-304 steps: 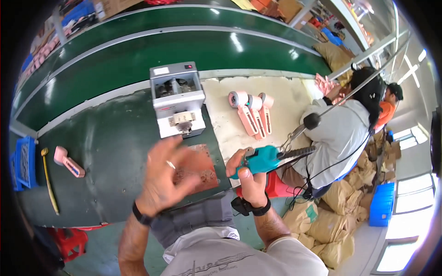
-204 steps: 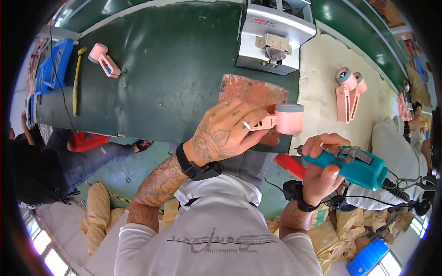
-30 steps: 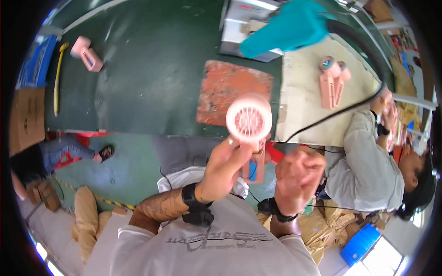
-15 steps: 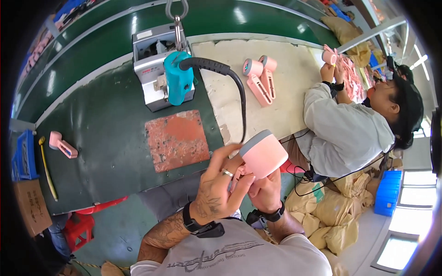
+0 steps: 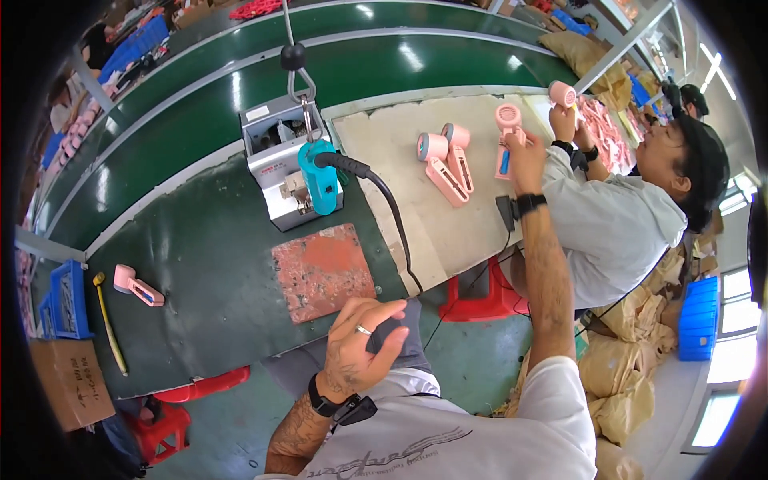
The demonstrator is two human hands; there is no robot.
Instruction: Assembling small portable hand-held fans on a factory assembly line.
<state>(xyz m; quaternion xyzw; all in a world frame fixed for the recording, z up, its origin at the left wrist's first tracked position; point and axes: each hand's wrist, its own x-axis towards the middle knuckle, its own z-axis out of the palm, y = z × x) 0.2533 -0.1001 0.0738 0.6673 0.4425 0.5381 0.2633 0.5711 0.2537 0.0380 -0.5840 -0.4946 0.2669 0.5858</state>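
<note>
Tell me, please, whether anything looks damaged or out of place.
The reddish board near the left hand looks worn, its surface scuffed and patchy. A lone fan lies far left, away from the fan pair and the pink fan in the right hand.

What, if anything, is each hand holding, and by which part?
The right hand holds a pink fan by the upper handle, just below its round head; the left hand holds nothing.

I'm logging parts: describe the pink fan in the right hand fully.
The pink fan looks plastic: a round head, grille facing the camera, and a handle showing a blue part. The right hand holds the handle over the pale surface, head pointing away; whether it rests there is unclear.
</note>
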